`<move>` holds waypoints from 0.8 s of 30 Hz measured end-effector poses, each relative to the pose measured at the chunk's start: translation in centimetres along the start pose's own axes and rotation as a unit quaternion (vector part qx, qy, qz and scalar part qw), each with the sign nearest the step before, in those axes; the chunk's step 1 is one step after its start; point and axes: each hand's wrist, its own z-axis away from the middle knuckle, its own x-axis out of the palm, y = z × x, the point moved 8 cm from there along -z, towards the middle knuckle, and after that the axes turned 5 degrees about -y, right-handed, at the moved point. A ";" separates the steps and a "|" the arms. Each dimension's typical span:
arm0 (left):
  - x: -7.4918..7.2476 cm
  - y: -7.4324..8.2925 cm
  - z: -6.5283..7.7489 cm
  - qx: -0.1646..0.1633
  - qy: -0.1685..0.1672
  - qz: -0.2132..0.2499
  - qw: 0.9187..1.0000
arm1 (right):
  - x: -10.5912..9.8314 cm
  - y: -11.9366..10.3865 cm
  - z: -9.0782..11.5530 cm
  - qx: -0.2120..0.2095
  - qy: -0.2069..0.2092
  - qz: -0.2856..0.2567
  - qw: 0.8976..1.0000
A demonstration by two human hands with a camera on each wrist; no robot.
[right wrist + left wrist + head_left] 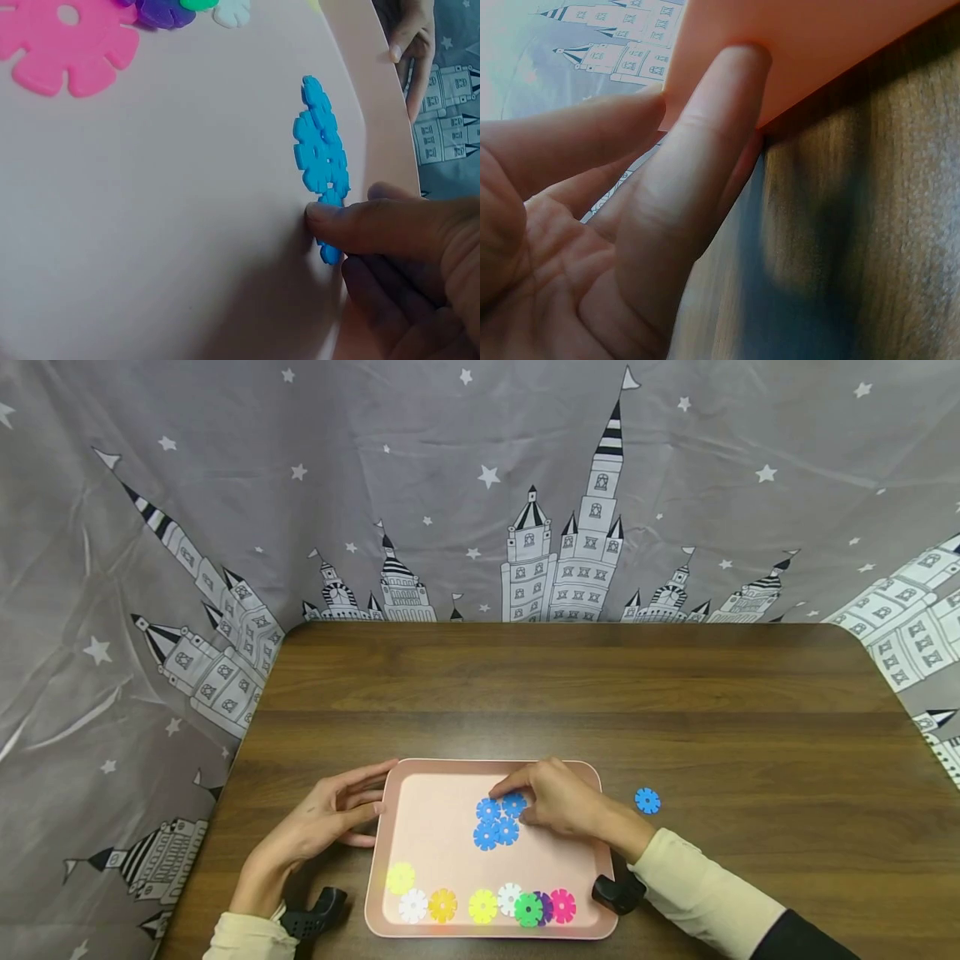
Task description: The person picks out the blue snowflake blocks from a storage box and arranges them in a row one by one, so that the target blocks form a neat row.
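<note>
Several blue flower-shaped plastic discs (486, 836) form a tight cluster on the pink tray (427, 802), edges touching or overlapping. My right hand (562, 802) reaches over the tray's right side and pinches the upper-right blue disc (513, 805) of the cluster. In the right wrist view my thumb (330, 217) lies on that disc; the index fingertip is largely hidden. At the tray's left wall, my left hand (330, 814) touches the outside with extended fingers and thumb. The left wrist view shows that thumb (705, 135) against the pink wall.
Along the tray's near side lie yellow (482, 906), orange (442, 905), white (413, 906), green (528, 909), purple (545, 907) and pink (563, 906) discs. A single blue disc (647, 801) rests on the wooden table (570, 693), right of the tray. A grey castle-print curtain (435, 460) hangs behind.
</note>
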 end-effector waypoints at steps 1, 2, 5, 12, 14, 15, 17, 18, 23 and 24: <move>0.0 0.0 0.0 0.000 0.001 -0.001 1.000 | 0.0 0.0 0.0 -0.001 0.001 0.002 1.000; 0.0 0.0 0.0 -0.001 0.001 -0.001 1.000 | 0.0 -0.1 0.0 -0.001 0.001 0.002 1.000; 0.0 0.0 0.1 -0.003 0.004 -0.002 1.000 | 0.0 -0.2 0.0 -0.003 0.002 0.004 1.000; 0.0 0.0 0.1 -0.003 0.003 0.001 1.000 | 0.0 -0.3 0.1 -0.014 0.002 0.012 1.000; 0.0 0.0 0.1 -0.001 0.001 0.003 1.000 | 0.1 -0.4 0.1 -0.022 0.004 0.016 1.000; 0.0 0.0 0.1 -0.001 0.001 0.003 1.000 | 0.1 -0.5 0.1 -0.027 0.006 0.019 0.999; 0.0 0.0 0.1 0.000 0.001 0.004 1.000 | 0.1 -0.6 0.1 -0.037 0.008 0.021 0.999; 0.0 0.0 0.1 0.000 0.001 0.004 1.000 | 0.1 -0.7 0.1 -0.041 0.008 0.022 0.999; 0.0 -0.1 0.1 -0.002 0.005 0.002 1.000 | 0.4 -0.9 0.1 -0.058 0.001 0.031 0.998; 0.0 -0.1 0.1 -0.003 0.006 0.002 1.000 | 0.4 -1.0 0.1 -0.065 0.001 0.035 0.997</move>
